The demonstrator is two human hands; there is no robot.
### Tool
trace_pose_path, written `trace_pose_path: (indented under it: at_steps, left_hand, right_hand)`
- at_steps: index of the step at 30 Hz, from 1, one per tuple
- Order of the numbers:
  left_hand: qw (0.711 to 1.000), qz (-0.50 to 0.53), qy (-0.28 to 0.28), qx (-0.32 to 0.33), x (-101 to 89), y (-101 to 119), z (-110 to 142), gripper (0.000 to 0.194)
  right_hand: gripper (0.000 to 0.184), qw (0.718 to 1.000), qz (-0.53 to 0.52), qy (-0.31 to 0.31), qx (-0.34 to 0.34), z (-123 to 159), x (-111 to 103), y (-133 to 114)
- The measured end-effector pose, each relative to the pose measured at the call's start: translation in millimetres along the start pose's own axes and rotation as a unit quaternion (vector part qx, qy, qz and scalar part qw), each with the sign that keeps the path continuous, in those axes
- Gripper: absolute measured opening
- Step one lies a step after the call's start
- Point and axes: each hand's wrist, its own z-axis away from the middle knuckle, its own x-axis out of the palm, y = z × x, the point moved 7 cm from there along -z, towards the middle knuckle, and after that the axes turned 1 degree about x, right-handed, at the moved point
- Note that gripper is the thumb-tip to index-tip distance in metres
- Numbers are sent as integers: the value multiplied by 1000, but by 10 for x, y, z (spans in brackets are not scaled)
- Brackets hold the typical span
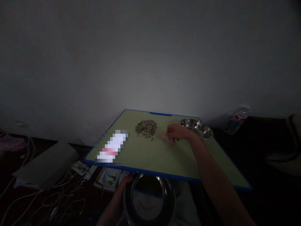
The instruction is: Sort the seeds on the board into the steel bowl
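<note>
A green board with a blue rim (152,157) lies in front of me. On it sits a heap of small dark grains (145,127). My right hand (176,131) reaches across the board just right of the heap, fingers curled down onto a thin clear plastic piece (164,137). My left hand (125,183) grips the left rim of a large steel bowl (150,201) held below the board's near edge. A smaller steel bowl (197,128) stands at the board's far right corner, close behind my right hand.
A blurred white and pink item (112,146) lies on the board's left side. A plastic bottle (236,120) rests right of the board. White cables (47,201), a power strip (82,168) and a grey flat box (44,166) clutter the dark floor at left.
</note>
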Motion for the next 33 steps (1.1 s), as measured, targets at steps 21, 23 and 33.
trace_pose_path:
  at_steps: [21, 23, 33]
  left_hand:
    - [999, 20, 1, -33, -14, -38, -40, 19]
    - [999, 14, 1, -37, -26, -49, -49, 20]
    - [998, 11, -10, -53, -30, -82, -76, 25]
  right_hand:
    - [14, 1000, 18, -6, -23, 3, 10, -46]
    - [15, 1000, 19, -5, -23, -6, 9, -36]
    - [19, 999, 22, -15, -26, 9, 35, -76]
